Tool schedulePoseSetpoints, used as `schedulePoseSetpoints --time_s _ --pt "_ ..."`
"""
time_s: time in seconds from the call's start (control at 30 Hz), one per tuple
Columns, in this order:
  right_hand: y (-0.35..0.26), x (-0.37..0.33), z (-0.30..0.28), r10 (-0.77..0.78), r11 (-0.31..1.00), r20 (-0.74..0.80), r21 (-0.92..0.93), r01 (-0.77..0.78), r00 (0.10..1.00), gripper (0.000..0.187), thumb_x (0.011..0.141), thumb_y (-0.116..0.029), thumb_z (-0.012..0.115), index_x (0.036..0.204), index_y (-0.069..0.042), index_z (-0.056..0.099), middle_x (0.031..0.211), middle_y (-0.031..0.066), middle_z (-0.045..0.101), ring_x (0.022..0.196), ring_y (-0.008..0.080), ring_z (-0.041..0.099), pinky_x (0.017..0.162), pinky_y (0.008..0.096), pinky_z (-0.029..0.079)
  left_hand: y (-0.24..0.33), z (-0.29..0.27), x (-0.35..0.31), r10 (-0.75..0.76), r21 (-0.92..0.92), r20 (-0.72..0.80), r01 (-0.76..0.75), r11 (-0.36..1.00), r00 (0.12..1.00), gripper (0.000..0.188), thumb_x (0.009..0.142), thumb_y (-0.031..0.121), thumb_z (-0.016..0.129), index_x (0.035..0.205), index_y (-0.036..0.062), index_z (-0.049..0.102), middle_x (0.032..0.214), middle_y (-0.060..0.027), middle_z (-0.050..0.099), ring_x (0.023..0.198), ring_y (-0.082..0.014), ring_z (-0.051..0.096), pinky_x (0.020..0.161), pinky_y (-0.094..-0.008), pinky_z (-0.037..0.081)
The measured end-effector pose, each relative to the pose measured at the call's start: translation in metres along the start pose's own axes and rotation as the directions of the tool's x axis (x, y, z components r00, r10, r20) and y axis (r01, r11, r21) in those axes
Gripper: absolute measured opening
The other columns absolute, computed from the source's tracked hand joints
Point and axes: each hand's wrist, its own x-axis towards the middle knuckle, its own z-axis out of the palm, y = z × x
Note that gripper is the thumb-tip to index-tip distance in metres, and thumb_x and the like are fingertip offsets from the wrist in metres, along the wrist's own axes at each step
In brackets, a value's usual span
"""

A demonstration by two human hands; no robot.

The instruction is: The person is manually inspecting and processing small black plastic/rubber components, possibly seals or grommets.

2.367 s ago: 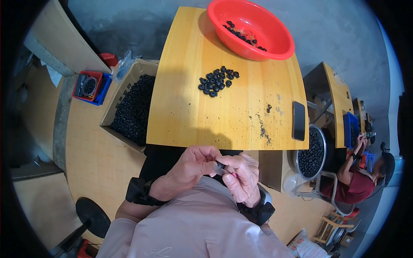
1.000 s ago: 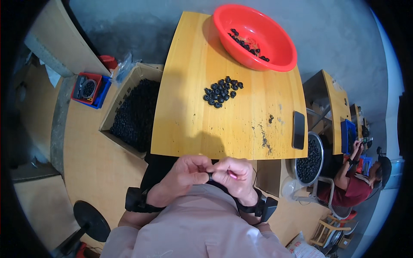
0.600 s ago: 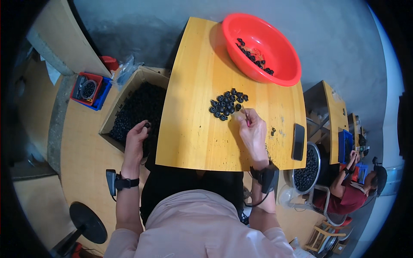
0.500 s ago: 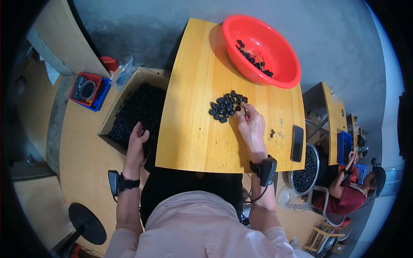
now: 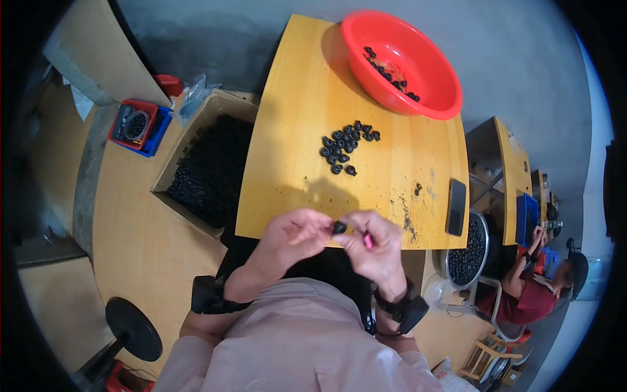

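My left hand (image 5: 294, 236) and my right hand (image 5: 377, 247) meet over the near edge of the wooden table (image 5: 287, 196). Between their fingertips is a small black round part (image 5: 339, 227), which the left fingers pinch from one side. A small pink tool or handle (image 5: 368, 240) pokes out of my closed right hand; its working end is hidden. Beyond the hands lies a loose cluster of similar black round parts (image 5: 339, 145), some showing a hole.
A red basin (image 5: 450, 98) with some black parts stands far right. Left of the table is a cardboard box (image 5: 171, 153) full of black pieces. A phone (image 5: 456, 208) and dark crumbs (image 5: 408, 219) lie at right, near a metal bowl (image 5: 484, 255). Another person (image 5: 522, 294) sits farther right.
My right hand has drawn back from the cluster to the near edge with a black part. My left hand has come over from beside the box to meet it.
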Motion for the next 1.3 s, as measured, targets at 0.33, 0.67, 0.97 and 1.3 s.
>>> schedulePoseSetpoints --time_s 0.33,0.67,0.97,1.3 --pt "-0.012 -0.032 -0.017 -0.037 0.936 0.09 0.351 0.003 0.995 0.021 0.069 -0.007 0.073 0.086 -0.002 0.062 0.062 0.0029 0.055 0.051 0.0081 0.048 0.047 0.0207 0.035 -0.021 0.018 -0.014 -0.142 -0.143 0.189 0.17 0.975 0.972 0.01 0.077 0.004 0.064 0.083 -0.0003 0.057 0.074 -0.0024 0.057 0.066 -0.0066 0.052 0.06 -0.0186 0.044" --pt "-0.004 -0.055 -0.016 -0.056 0.911 -0.019 0.409 0.058 0.998 0.018 0.07 -0.009 0.073 0.079 0.0 0.06 0.06 0.0025 0.052 0.05 0.0069 0.043 0.045 0.0207 0.031 -0.024 0.03 -0.022 -0.165 -0.188 0.266 0.219 0.958 0.95 0.014 0.076 0.003 0.065 0.087 -0.0007 0.058 0.077 -0.0036 0.058 0.068 -0.0073 0.053 0.061 -0.0192 0.044" --pt "-0.01 -0.053 -0.023 0.02 0.833 0.13 0.546 -0.088 0.991 0.011 0.071 0.003 0.066 0.078 0.0 0.058 0.061 0.0008 0.05 0.053 0.0066 0.041 0.048 0.0207 0.031 -0.018 0.032 -0.026 -0.101 -0.021 0.321 0.113 0.993 0.942 0.013 0.077 0.003 0.064 0.087 0.0 0.057 0.08 -0.0016 0.058 0.074 -0.0047 0.051 0.065 -0.0184 0.042" --pt "-0.006 -0.057 -0.028 0.013 0.884 0.031 0.467 -0.026 0.999 0.025 0.081 -0.021 0.056 0.091 0.002 0.056 0.059 0.0036 0.05 0.049 0.012 0.043 0.049 0.0252 0.033 -0.013 0.026 -0.024 -0.191 -0.097 0.291 0.227 0.969 0.938 0.011 0.079 0.006 0.063 0.086 0.0006 0.057 0.076 0.0014 0.054 0.069 -0.0021 0.048 0.061 -0.0155 0.039"
